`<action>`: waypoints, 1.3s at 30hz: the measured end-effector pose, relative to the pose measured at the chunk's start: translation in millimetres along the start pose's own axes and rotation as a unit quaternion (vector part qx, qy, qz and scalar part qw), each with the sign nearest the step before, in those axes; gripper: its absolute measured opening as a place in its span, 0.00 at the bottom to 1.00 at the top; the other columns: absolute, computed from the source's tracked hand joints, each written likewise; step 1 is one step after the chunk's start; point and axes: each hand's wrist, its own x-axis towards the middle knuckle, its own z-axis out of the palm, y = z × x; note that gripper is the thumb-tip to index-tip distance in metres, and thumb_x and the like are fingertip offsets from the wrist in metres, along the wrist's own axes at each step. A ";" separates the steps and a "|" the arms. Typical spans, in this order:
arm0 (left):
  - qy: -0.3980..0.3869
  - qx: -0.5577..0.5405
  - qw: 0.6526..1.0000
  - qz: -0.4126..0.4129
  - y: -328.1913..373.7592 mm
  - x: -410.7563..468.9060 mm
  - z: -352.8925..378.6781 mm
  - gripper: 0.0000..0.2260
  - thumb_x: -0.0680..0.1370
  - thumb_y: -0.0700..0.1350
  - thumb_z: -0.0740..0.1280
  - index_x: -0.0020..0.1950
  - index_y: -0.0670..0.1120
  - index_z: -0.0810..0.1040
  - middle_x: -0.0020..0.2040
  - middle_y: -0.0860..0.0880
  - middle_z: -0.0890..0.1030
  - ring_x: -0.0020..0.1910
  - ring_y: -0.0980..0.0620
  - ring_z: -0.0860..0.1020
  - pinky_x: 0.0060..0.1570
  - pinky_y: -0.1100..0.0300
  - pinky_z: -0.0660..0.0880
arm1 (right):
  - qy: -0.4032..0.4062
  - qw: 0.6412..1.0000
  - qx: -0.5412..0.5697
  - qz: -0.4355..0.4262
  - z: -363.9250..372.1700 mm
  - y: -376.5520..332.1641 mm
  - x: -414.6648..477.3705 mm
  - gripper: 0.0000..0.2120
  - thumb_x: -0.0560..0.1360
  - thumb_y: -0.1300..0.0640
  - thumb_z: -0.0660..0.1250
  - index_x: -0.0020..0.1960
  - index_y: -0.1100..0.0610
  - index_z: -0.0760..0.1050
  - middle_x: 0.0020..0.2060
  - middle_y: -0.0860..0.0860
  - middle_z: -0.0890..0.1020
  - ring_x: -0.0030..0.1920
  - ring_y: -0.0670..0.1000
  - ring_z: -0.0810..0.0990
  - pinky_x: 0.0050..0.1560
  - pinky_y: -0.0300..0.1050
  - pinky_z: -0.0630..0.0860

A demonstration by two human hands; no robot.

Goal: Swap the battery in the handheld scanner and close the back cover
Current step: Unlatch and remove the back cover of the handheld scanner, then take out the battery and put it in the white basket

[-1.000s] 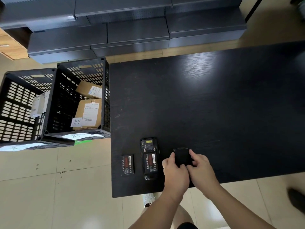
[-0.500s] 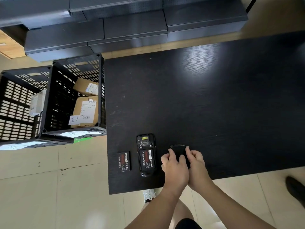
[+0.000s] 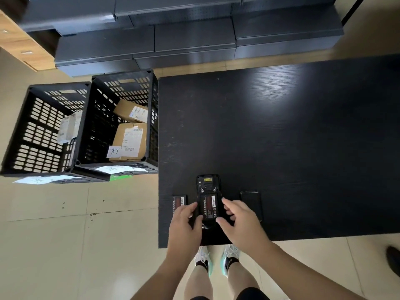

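The black handheld scanner point(image 3: 207, 187) lies face down near the front left of the black table point(image 3: 303, 137), its back open with a red-labelled battery point(image 3: 209, 206) in the bay. A second battery point(image 3: 180, 200) lies just left of it, partly under my left hand point(image 3: 186, 224). The black back cover point(image 3: 252, 202) rests flat on the table to the scanner's right. My left hand touches the scanner's lower left side. My right hand point(image 3: 240, 221) sits at its lower right side, fingers spread and curved. Neither hand clearly grips anything.
Two black slotted crates point(image 3: 43, 131) stand on the floor left of the table; the nearer crate point(image 3: 151, 118) holds cardboard parcels. Dark grey boxes point(image 3: 194, 40) are stacked beyond the table. My feet are under the table's front edge. A dark shoe point(image 3: 394, 260) shows at far right.
Both hands let go of the back cover, which now lies on the table, and moved left to either side of the scanner. The camera view shifted.
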 end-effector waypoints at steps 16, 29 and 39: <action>-0.149 0.153 0.956 0.202 -26.4 24.5 -8.2 0.19 0.81 0.48 0.66 0.70 0.42 0.74 0.59 0.47 0.79 0.56 0.49 0.79 0.54 0.63 0.72 | -0.062 0.975 -0.189 -0.102 -7.2 3.1 17.2 0.28 0.78 0.44 0.64 0.74 0.55 0.66 0.58 0.48 0.75 0.54 0.47 0.76 0.54 0.40 0.75; -0.063 0.319 0.872 0.366 -36.8 20.4 0.1 0.21 0.70 0.44 0.79 0.57 0.33 0.82 0.40 0.43 0.83 0.37 0.46 0.83 0.35 0.57 0.82 | 0.041 0.918 -0.331 -0.214 8.7 11.2 6.1 0.24 0.74 0.49 0.71 0.63 0.64 0.76 0.47 0.54 0.82 0.47 0.52 0.82 0.40 0.42 0.83; -0.054 0.274 0.899 0.337 -34.1 17.1 1.8 0.19 0.72 0.43 0.77 0.57 0.34 0.81 0.42 0.43 0.83 0.40 0.46 0.83 0.39 0.56 0.82 | 0.056 0.938 -0.280 -0.197 12.1 8.1 4.7 0.23 0.72 0.53 0.74 0.62 0.64 0.77 0.48 0.54 0.82 0.48 0.53 0.83 0.43 0.41 0.82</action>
